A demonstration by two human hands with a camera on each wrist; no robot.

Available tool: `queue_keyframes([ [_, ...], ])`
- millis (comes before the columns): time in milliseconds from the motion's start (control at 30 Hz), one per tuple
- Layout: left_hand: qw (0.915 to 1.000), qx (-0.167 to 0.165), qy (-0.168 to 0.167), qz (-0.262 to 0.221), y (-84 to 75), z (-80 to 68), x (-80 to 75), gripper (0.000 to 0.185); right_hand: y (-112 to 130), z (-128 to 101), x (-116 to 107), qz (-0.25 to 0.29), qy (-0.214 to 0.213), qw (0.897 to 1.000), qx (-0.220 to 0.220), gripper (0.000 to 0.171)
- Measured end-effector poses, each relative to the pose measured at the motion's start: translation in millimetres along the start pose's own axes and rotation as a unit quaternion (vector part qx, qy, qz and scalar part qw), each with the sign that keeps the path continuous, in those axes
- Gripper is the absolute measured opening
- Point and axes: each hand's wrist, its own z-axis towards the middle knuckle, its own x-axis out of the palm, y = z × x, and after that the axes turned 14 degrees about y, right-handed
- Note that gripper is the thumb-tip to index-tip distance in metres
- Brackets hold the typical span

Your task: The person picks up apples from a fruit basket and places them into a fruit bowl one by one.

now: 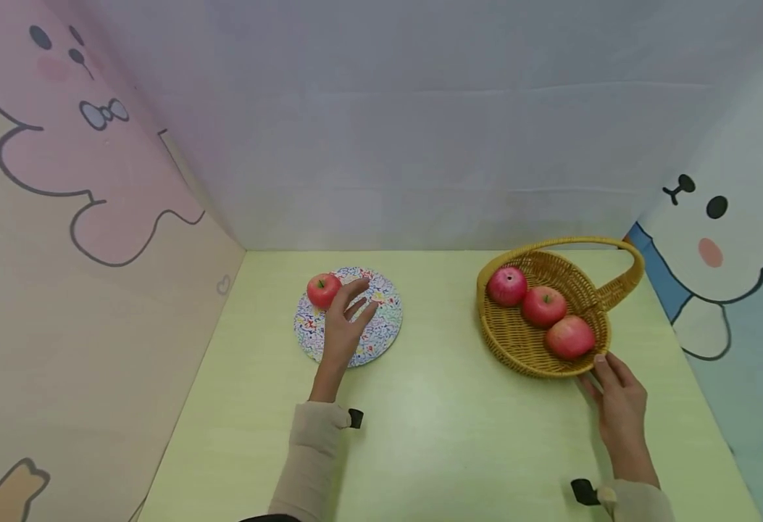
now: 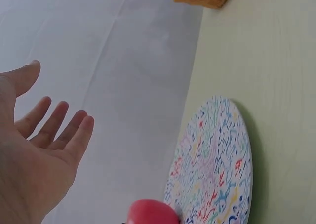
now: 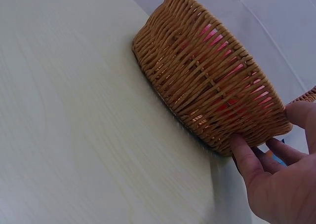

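My left hand (image 1: 347, 324) hovers over the speckled plate (image 1: 381, 335), its grip open with fingers spread and relaxed, holding nothing. One red apple (image 1: 323, 289) sits on the plate's far-left edge, just beyond and slightly left of my left fingertips (image 1: 363, 285); I cannot tell whether they touch it. In the left wrist view the palm is open and the apple sits just below it. Well to the right of the plate on the pale green surface (image 1: 446, 428) stands a wicker basket (image 1: 524, 355) holding three more red apples. My right hand (image 1: 619, 406) rests against the basket's near rim, fingers straight and touching the weave, not curled around it. The left hand is much nearer the plate's apple.
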Motion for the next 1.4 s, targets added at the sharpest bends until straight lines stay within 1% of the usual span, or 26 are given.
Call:
queue_keyframes([
  [100, 0.9996, -0.001, 0.015, -0.024, -4.7, -1.8, 15.4, 0.051, 0.8, 0.6, 1.1, -0.002, -0.015, 1.0, 0.013, 0.066],
  [200, 0.9987, -0.006, 0.025, -0.045, -8.7, -3.9, 28.5, 0.05, 1.1, 0.7, 1.3, -0.001, -0.016, 1.0, 0.014, 0.067],
  [333, 0.9964, -0.004, 0.046, -0.071, -12.4, -6.2, 43.4, 0.048, 0.8, 0.0, 0.6, 0.009, -0.005, 1.0, 0.005, 0.061],
  [533, 0.9927, -0.004, 0.085, -0.086, -16.3, -6.9, 64.2, 0.049, -0.6, -1.2, 0.2, 0.009, -0.001, 1.0, -0.001, 0.049],
  [667, 0.99, -0.004, 0.11, -0.088, -18.0, -5.2, 79.2, 0.049, -0.3, -0.1, 1.2, 0.008, -0.004, 1.0, -0.001, 0.049],
  [767, 0.9883, -0.004, 0.131, -0.077, -17.1, -3.6, 90.4, 0.049, 0.1, 0.0, 1.4, 0.011, -0.002, 1.0, -0.002, 0.051],
  [867, 0.9854, -0.004, 0.157, -0.067, -16.0, -2.8, 100.6, 0.05, -0.3, -1.8, 1.0, 0.017, 0.002, 1.0, -0.005, 0.047],
  [1000, 0.9801, -0.015, 0.189, -0.06, -15.2, -1.9, 111.9, 0.052, -0.9, -3.8, 0.5, 0.024, 0.013, 1.0, -0.008, 0.04],
  [1100, 0.9746, -0.025, 0.216, -0.053, -14.2, 0.4, 120.3, 0.055, -1.1, -3.9, 0.1, 0.032, 0.018, 0.999, -0.009, 0.038],
  [1233, 0.9678, -0.026, 0.248, -0.038, -13.2, 6.3, 133.4, 0.058, -1.1, -2.8, -0.5, 0.033, 0.007, 0.999, -0.006, 0.044],
  [1400, 0.9648, -0.017, 0.263, 0.005, -14.8, 15.0, 152.8, 0.061, -0.4, -1.3, 0.4, 0.031, -0.003, 1.0, 0.001, 0.055],
])
